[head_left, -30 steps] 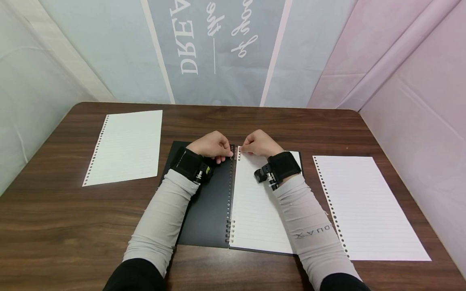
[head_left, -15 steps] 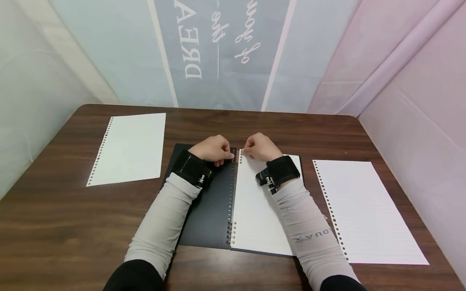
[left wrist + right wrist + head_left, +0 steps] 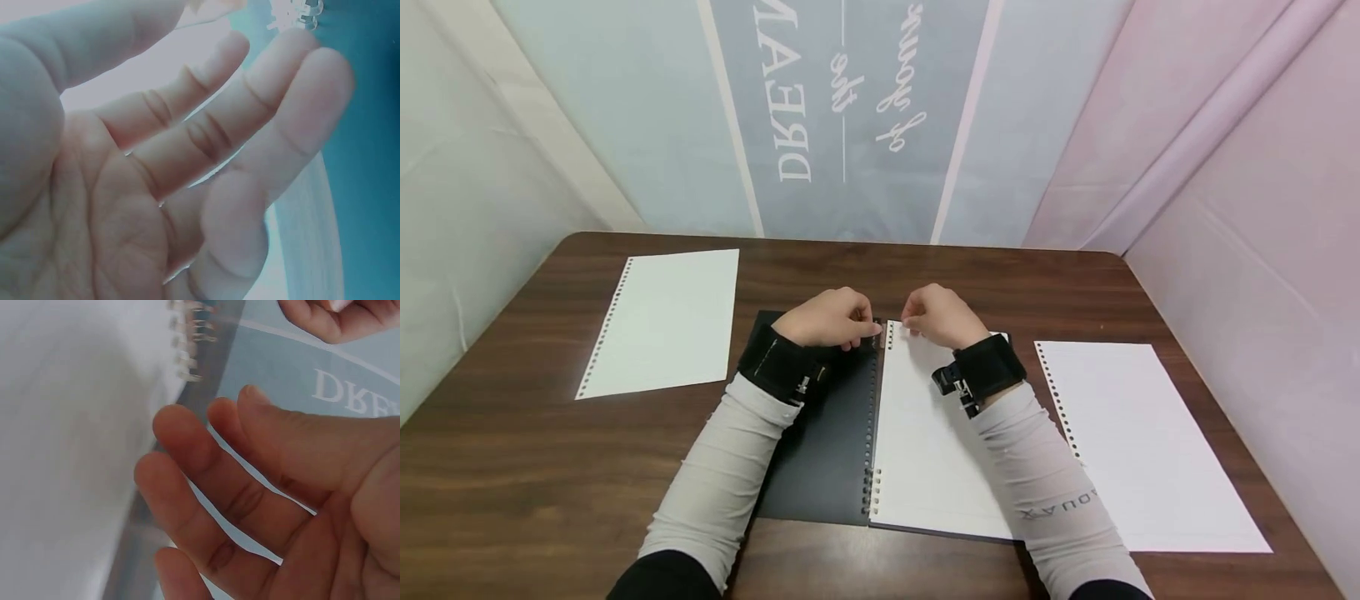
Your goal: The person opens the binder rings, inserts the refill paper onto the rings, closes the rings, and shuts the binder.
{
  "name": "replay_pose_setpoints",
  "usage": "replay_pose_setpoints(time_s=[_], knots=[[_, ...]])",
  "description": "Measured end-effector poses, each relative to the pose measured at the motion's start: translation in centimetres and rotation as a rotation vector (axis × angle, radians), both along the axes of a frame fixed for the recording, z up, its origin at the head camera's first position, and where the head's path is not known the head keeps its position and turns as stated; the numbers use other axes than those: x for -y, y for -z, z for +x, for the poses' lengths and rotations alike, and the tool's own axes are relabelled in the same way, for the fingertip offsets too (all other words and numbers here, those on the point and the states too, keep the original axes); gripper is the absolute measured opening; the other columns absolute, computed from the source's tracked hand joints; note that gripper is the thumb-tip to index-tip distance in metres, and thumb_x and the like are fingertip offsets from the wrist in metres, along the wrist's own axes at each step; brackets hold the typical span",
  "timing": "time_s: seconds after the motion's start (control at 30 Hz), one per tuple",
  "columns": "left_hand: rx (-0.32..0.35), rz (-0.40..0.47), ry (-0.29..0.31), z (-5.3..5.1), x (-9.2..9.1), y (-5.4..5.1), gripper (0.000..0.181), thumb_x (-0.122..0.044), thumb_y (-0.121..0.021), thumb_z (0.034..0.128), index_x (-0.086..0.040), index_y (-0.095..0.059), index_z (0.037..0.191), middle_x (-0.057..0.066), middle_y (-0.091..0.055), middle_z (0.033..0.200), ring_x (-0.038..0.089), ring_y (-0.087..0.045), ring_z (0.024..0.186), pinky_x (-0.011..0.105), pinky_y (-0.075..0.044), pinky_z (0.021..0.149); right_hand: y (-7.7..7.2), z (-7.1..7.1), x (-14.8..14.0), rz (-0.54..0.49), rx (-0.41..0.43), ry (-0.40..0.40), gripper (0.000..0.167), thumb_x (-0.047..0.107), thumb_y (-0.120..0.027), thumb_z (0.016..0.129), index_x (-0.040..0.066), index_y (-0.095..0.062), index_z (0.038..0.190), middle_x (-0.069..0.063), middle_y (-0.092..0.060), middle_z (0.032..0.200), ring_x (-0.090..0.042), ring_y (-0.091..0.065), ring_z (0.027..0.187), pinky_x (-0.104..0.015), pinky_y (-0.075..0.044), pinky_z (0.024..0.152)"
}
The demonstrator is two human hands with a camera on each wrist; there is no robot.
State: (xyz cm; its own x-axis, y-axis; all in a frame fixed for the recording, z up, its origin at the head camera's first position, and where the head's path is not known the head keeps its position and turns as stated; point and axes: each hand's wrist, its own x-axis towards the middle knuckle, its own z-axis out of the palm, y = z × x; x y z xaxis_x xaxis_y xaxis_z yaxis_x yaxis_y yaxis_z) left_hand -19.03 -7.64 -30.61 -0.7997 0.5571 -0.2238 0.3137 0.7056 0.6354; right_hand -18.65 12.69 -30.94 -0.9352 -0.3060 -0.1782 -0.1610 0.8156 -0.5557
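Note:
A black ring-bound notebook (image 3: pixel 820 467) lies spread on the table, its bare cover on the left and a stack of white lined pages (image 3: pixel 925 467) on the right. My left hand (image 3: pixel 831 318) hovers at the top of the ring spine (image 3: pixel 871 433), thumb tip beside the uppermost rings. In the left wrist view its fingers (image 3: pixel 212 131) are loosely bent, with nothing seen between them. My right hand (image 3: pixel 946 317) is over the top-left corner of the pages. The right wrist view shows its relaxed fingers (image 3: pixel 194 444) apart from the rings (image 3: pixel 187 347) and holding nothing visible.
One loose punched sheet (image 3: pixel 662 325) lies on the table's (image 3: pixel 512 492) left side. Another loose sheet (image 3: pixel 1150 450) lies to the right, partly under the right sleeve (image 3: pixel 1045 475). A printed fabric curtain (image 3: pixel 850 200) stands behind the table's far edge.
My right hand has moved slightly right, away from the rings and page edge. The left hand stays near the top rings. The whole head view has shifted a little.

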Motion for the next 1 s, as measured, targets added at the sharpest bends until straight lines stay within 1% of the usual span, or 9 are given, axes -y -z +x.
replay_pose_setpoints(time_s=[0.17,0.3,0.4,0.53,0.63,0.7,0.8,0.87,1.0], knots=[[-0.044,-0.01,-0.006,0.4,0.8,-0.2,0.02,-0.024,-0.059,0.1006,-0.006,-0.068,0.102,0.011,-0.069,0.082,0.021,-0.064,0.069,0.03,-0.051,0.068,-1.1,0.7,-0.1,0.02,-0.039,-0.028,0.013,0.013,-0.061,0.098,0.004,-0.071,0.098,-0.011,-0.072,0.091,-0.024,-0.064,0.085,-0.036,-0.049,0.077],[-0.113,-0.033,-0.003,0.7,1.7,-0.4,0.016,-0.023,-0.059,0.1001,-0.009,-0.068,0.101,0.009,-0.068,0.083,0.018,-0.06,0.07,0.031,-0.049,0.068,-1.8,1.6,-0.3,0.033,-0.063,-0.04,0.013,0.015,-0.062,0.098,0.006,-0.072,0.1,-0.011,-0.072,0.098,-0.024,-0.065,0.088,-0.039,-0.051,0.078],[-0.167,-0.037,0.013,1.1,2.3,-0.6,0.015,-0.022,-0.06,0.0994,-0.009,-0.068,0.102,0.005,-0.067,0.084,0.016,-0.058,0.071,0.032,-0.048,0.069,-2.1,2.2,-0.6,0.039,-0.077,-0.04,0.014,0.016,-0.063,0.098,0.007,-0.072,0.102,-0.011,-0.072,0.104,-0.025,-0.066,0.092,-0.041,-0.052,0.081],[-0.231,-0.057,0.022,1.8,2.8,-1.1,0.015,-0.023,-0.061,0.0989,-0.011,-0.068,0.102,0.001,-0.066,0.083,0.015,-0.057,0.069,0.032,-0.048,0.069,-2.5,2.8,-1.0,0.04,-0.09,-0.042,0.014,0.017,-0.063,0.097,0.008,-0.072,0.103,-0.011,-0.071,0.109,-0.027,-0.066,0.099,-0.044,-0.052,0.085],[-0.275,-0.066,0.014,2.4,2.9,-1.7,0.014,-0.025,-0.061,0.0985,-0.013,-0.068,0.101,-0.001,-0.067,0.08,0.014,-0.058,0.068,0.032,-0.048,0.068,-2.5,3.3,-1.4,0.035,-0.102,-0.049,0.014,0.013,-0.061,0.098,0.006,-0.072,0.105,-0.011,-0.071,0.108,-0.027,-0.065,0.099,-0.043,-0.052,0.082],[-0.297,-0.063,0.013,2.8,3.0,-2.0,0.013,-0.025,-0.061,0.0982,-0.014,-0.068,0.1,-0.001,-0.067,0.081,0.014,-0.059,0.069,0.033,-0.049,0.069,-2.4,3.6,-1.7,0.035,-0.116,-0.054,0.015,0.009,-0.059,0.098,0.005,-0.072,0.105,-0.011,-0.072,0.104,-0.026,-0.065,0.095,-0.04,-0.051,0.078],[-0.303,-0.064,0.015,3.5,3.3,-2.3,0.013,-0.025,-0.062,0.0981,-0.014,-0.068,0.1,-0.002,-0.069,0.084,0.013,-0.061,0.073,0.033,-0.05,0.072,-2.1,4.1,-2.0,0.038,-0.124,-0.072,0.017,0.002,-0.056,0.096,0.004,-0.072,0.103,-0.01,-0.073,0.096,-0.023,-0.062,0.086,-0.035,-0.048,0.072],[-0.294,-0.069,0.01,4.0,3.5,-2.3,0.013,-0.025,-0.062,0.0981,-0.014,-0.068,0.101,-0.002,-0.07,0.086,0.013,-0.062,0.074,0.034,-0.051,0.073,-1.8,4.4,-2.1,0.045,-0.12,-0.087,0.018,0.0,-0.056,0.095,0.004,-0.072,0.102,-0.009,-0.073,0.093,-0.022,-0.061,0.083,-0.033,-0.047,0.071],[-0.276,-0.08,0.002,4.9,4.1,-1.9,0.013,-0.025,-0.062,0.0981,-0.015,-0.068,0.102,-0.002,-0.07,0.087,0.011,-0.062,0.075,0.034,-0.051,0.073,-1.3,5.3,-2.4,0.062,-0.108,-0.121,0.013,0.007,-0.061,0.096,0.006,-0.073,0.101,-0.007,-0.073,0.093,-0.02,-0.063,0.083,-0.033,-0.048,0.071]])
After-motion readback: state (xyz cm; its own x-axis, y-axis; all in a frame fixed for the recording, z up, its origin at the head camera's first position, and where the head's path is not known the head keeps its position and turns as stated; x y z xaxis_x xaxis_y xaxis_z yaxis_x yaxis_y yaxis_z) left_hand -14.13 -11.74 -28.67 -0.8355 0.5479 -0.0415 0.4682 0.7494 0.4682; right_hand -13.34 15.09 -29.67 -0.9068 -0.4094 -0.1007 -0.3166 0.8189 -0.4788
